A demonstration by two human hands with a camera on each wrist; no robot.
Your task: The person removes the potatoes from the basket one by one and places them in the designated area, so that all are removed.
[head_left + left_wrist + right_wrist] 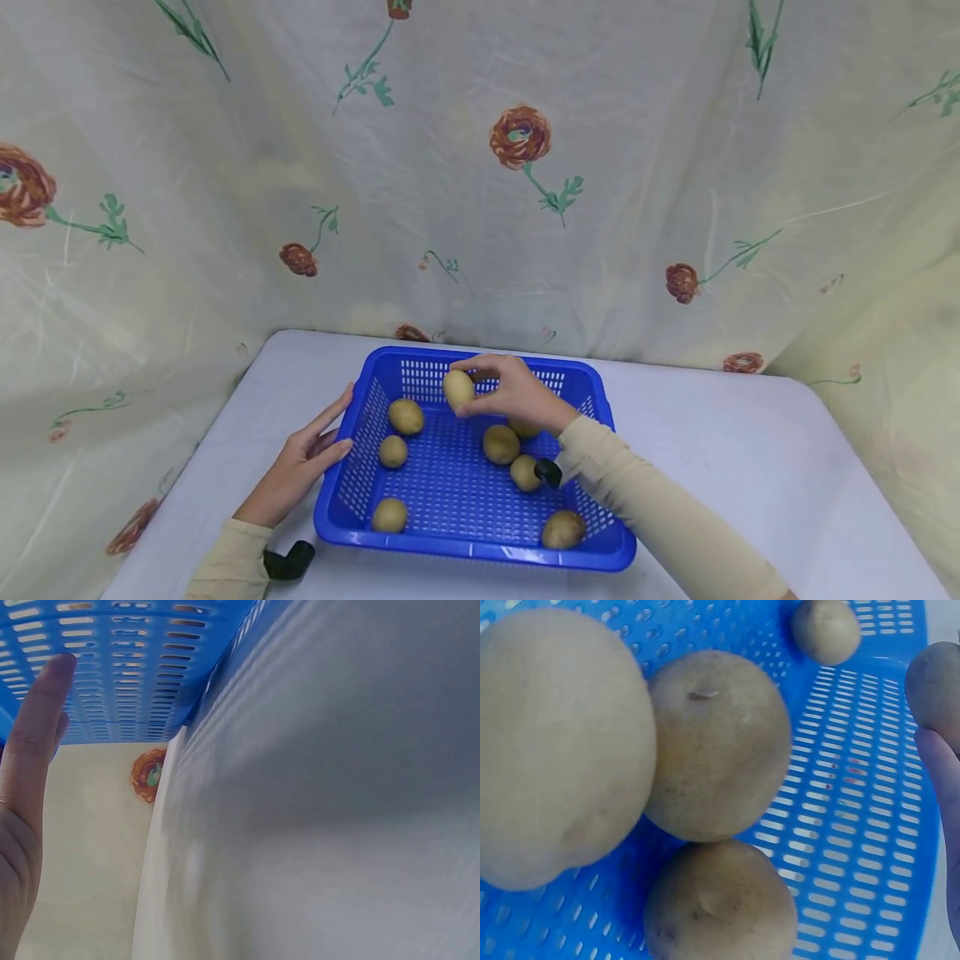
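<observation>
Pinching a pale potato (458,390) between thumb and fingers of the right hand (520,395), over the far middle of a blue basket (472,550); looks lifted off the basket floor. Narrow in opening, only as wide as the potato. To hold well: press from opposite sides, firm but not squeezing, as likely to slip on smooth, rounded skin. Carry the wrist high enough to avoid knocking anything below the sleeve.

Spread wide with the left hand (295,467), fairly straight-fingered, touching the outside of the left wall, gripping nothing. Apparently steadying; best to press lightly, so as not to shove rightward.

Inside the basket, counting seven more. Along the left, far to near: far-left potato (407,417), middle-left potato (393,452), near-left potato (390,516). Right of centre, bunched close: large potato (501,444), half-hidden potato (525,430), small potato (524,472); cannot tell whether all touching. In the near right corner: near-right potato (563,530).

Under the basket, a white table (712,467); beyond, a flowered curtain (600,250).
</observation>
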